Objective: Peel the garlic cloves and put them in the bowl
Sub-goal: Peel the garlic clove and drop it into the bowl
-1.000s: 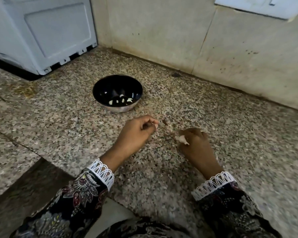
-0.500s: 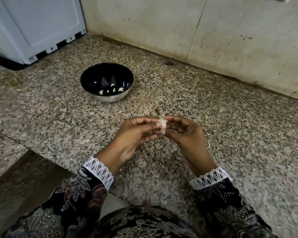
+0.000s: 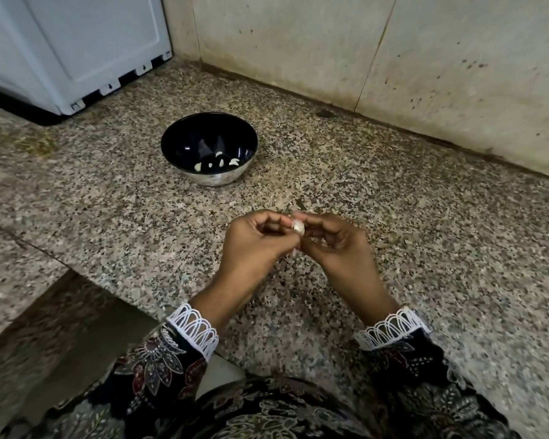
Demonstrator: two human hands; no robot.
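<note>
A small whitish garlic clove (image 3: 298, 228) is pinched between the fingertips of both hands, above the speckled granite counter. My left hand (image 3: 254, 248) holds it from the left with curled fingers, and my right hand (image 3: 336, 248) holds it from the right. A steel bowl (image 3: 184, 147) with a dark inside stands further back on the counter, left of the hands. Several peeled white cloves (image 3: 217, 163) lie at its bottom.
A white appliance (image 3: 76, 49) stands at the back left of the granite counter (image 3: 425, 232). A stained tiled wall (image 3: 362, 49) runs along the back. The counter's front edge drops off at the lower left (image 3: 61, 312). A scrap of garlic skin (image 3: 299, 202) lies just beyond the hands.
The hands were apart a second ago, the right one low on the counter with the clove. They came together and now both pinch the clove. The camera view shifted slightly.
</note>
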